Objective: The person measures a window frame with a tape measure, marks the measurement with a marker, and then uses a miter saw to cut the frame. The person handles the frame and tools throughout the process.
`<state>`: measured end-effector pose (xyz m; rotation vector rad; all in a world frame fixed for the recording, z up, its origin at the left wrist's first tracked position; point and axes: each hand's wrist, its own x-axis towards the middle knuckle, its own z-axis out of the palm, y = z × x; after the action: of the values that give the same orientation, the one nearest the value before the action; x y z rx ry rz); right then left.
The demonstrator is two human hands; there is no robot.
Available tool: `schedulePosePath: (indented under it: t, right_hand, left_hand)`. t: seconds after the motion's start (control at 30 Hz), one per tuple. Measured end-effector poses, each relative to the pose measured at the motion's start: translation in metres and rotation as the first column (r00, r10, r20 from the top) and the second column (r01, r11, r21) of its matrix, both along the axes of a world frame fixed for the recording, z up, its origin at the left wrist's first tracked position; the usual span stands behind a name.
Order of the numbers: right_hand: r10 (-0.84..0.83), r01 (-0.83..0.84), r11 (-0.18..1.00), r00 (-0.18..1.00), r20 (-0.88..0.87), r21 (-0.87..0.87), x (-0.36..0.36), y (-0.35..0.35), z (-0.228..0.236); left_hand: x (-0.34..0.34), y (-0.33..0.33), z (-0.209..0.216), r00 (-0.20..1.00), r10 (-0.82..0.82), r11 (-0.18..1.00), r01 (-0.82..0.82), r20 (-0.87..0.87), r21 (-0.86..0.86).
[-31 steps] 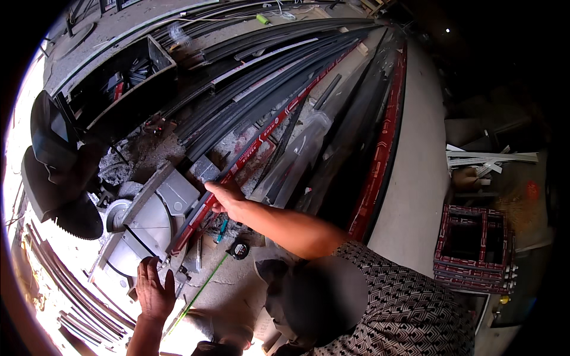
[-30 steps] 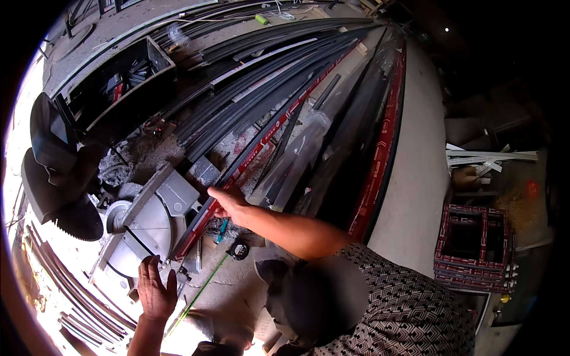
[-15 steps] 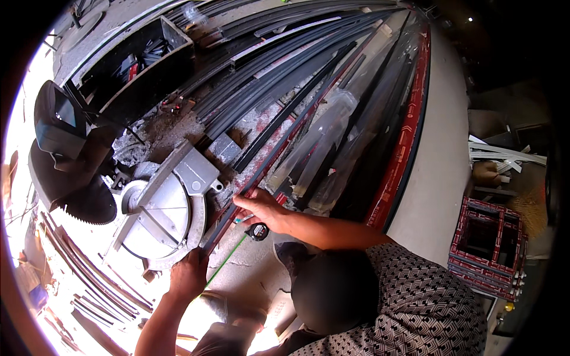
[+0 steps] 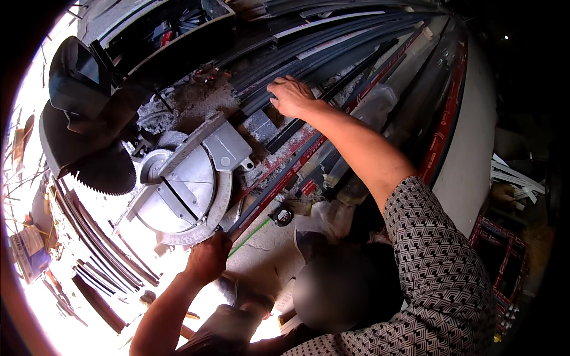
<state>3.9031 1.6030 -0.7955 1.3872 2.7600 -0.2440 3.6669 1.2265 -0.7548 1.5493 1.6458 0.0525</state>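
My left hand (image 4: 209, 258) is closed around the near end of a long dark profile strip (image 4: 274, 188) with a red printed face, beside the miter saw's round metal table (image 4: 196, 172). My right hand (image 4: 292, 96) is stretched out over a bundle of long dark profiles (image 4: 323, 62), fingers bent and apart, with nothing visible in them; I cannot tell if it touches them. Below the held strip lies a black tape measure (image 4: 282, 215), its green blade (image 4: 250, 236) drawn out toward my left hand. The toothed saw blade (image 4: 110, 169) stands left of the metal table.
Behind the saw is a black bin (image 4: 178, 44) with short offcuts. Narrow strips (image 4: 101, 237) lie on the bright floor at left. Plastic-wrapped profiles (image 4: 377, 104) and a red-faced bar (image 4: 448, 113) run away at right, near red-and-black frames (image 4: 502, 249).
My right hand has let go of the held strip and moved up and away over the profile bundle. My left hand keeps its grip. The view has shifted, and the scene sits further right.
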Motion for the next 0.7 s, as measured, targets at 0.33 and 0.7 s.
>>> schedulePosePath:
  t: [0.33,0.7]
  right_hand:
    - [0.22,-0.271,0.953,0.928,0.302,0.138,-0.032,0.035,-0.055]
    - [0.311,-0.342,0.92,0.934,0.174,0.192,-0.007,0.021,-0.001]
  left_hand:
    - [0.003,0.0,0.009,0.998,-0.018,0.999,0.02,0.057,-0.034]
    - [0.002,-0.006,0.015,0.995,-0.009,1.0,0.01,0.096,-0.012]
